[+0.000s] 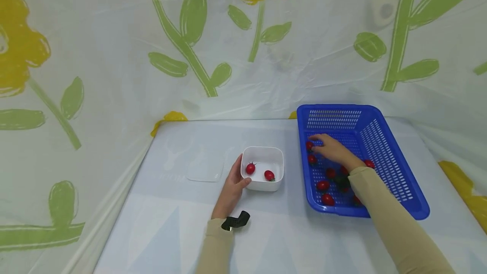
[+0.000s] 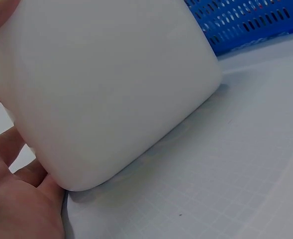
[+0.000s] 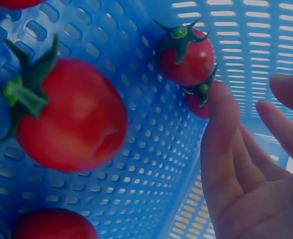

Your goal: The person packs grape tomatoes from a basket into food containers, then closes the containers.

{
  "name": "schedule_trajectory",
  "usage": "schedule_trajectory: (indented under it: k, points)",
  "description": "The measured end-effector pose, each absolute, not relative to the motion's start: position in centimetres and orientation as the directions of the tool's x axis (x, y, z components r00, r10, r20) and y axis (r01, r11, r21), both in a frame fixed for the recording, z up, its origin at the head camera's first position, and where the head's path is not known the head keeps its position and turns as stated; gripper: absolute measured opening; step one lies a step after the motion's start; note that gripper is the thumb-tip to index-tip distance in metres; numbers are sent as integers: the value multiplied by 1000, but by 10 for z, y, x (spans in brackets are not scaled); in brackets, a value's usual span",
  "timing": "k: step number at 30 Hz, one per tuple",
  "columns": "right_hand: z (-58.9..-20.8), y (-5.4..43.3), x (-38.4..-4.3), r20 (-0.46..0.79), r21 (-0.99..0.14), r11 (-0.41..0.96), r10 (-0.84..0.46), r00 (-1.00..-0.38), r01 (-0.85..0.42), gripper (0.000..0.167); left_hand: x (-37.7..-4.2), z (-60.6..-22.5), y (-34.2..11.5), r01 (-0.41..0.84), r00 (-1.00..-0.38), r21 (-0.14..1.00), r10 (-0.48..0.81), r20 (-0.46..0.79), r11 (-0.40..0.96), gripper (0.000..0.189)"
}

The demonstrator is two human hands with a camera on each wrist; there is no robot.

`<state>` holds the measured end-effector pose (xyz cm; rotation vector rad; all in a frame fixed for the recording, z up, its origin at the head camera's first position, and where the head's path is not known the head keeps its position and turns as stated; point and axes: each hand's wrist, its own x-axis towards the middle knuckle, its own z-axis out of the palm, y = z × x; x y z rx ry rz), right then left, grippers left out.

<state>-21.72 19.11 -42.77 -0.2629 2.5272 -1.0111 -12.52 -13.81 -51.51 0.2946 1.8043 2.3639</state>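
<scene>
On the table stands a white square container [image 1: 262, 186] with two small tomatoes inside, one on the left [image 1: 250, 168] and one on the right [image 1: 269, 175]. My left hand [image 1: 233, 187] grips its left side, thumb at the near corner. The container's smooth outer wall [image 2: 111, 89] fills much of the left wrist view. My right hand [image 1: 335, 151] reaches into the blue basket [image 1: 393, 160], its fingers apart beside a tomato [image 1: 309, 146] at the left wall. In the right wrist view a fingertip overlaps that tomato [image 3: 197, 105]; contact is unclear.
More tomatoes lie in the basket, including one near its front [image 1: 327, 199] and one by the left wall [image 1: 312, 160]. Left of the container lies a clear flat lid [image 1: 205, 170]. A flower-print curtain [image 1: 247, 88] hangs behind the table.
</scene>
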Motion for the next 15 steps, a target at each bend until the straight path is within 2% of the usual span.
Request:
schedule_trajectory:
  k: [5,15]
  points:
    - [-430,191,-220,-333,-682,732,-321,-886,-9,49,-126,-516,-138,-12,-973,974,226,41,-228,71]
    - [-438,190,-224,-369,-669,743,-342,-864,-8,55,-126,-517,-138,-9,-971,966,232,53,-257,71]
